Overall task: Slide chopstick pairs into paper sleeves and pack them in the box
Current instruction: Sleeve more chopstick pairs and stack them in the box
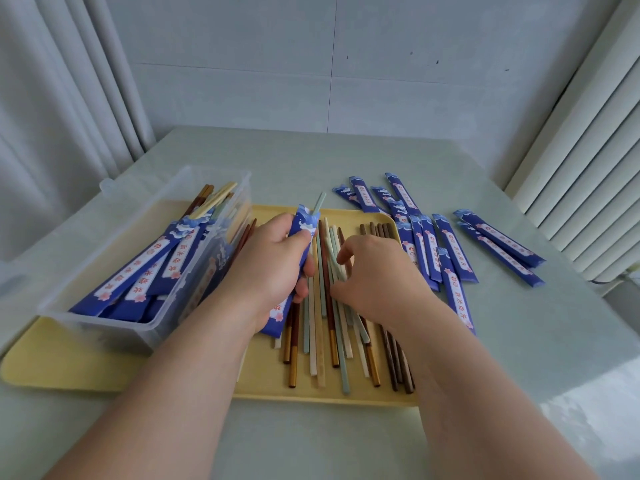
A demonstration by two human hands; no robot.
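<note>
Mid-frame, the left hand [273, 268] grasps a blue paper sleeve [304, 226], a pale green chopstick [318, 202] protruding; the right hand [377, 278] touches loose mixed-colour chopsticks [313, 344] on a yellow tray [346, 398], grip unclear.

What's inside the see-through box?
The clear box holds blue paper sleeves piled slantwise, with brown and cream chopstick ends poking out at the far side. The sleeves hide the rest of them and the box's floor.
</note>
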